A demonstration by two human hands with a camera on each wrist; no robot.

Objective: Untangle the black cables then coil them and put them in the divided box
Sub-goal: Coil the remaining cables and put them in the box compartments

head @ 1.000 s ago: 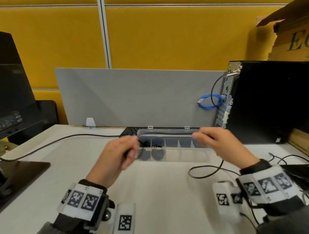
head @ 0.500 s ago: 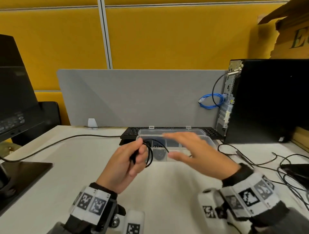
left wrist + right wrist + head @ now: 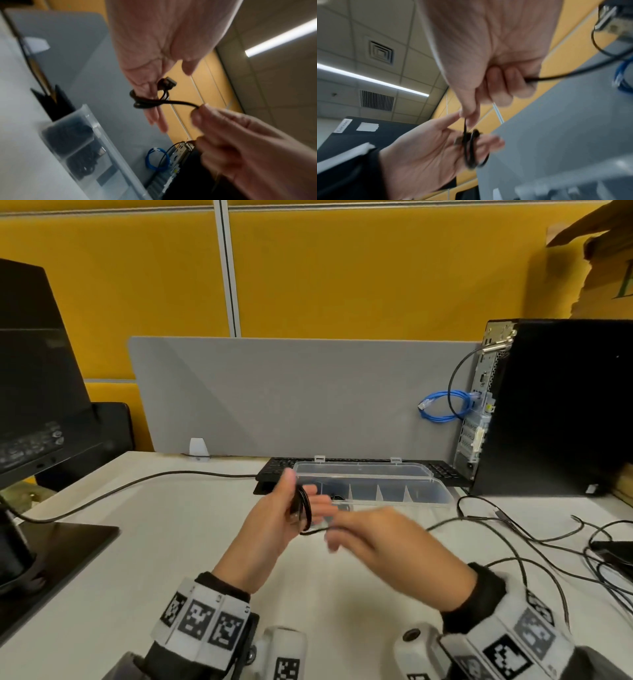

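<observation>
My left hand (image 3: 301,501) is raised in front of the clear divided box (image 3: 411,498), fingers straight and thumb up. A black cable (image 3: 305,510) is looped a few times round those fingers; its plug (image 3: 168,83) lies by the palm. Just to the right, my right hand (image 3: 342,532) pinches the same cable (image 3: 192,105) between thumb and fingers. From there the cable's free length (image 3: 479,520) trails off to the right over the table. The box's lid is open, and coiled black cables (image 3: 68,136) lie in its left compartments.
More loose black cables (image 3: 548,559) sprawl over the table's right side. A keyboard (image 3: 277,470) lies behind the box, and a black PC tower (image 3: 565,405) with a blue cable (image 3: 442,405) stands at the back right. A monitor (image 3: 34,371) and its base (image 3: 51,542) stand at the left.
My right hand has swung left from the box's right end and now pinches the cable beside my left hand. My left hand has straightened its fingers, with the loops round them.
</observation>
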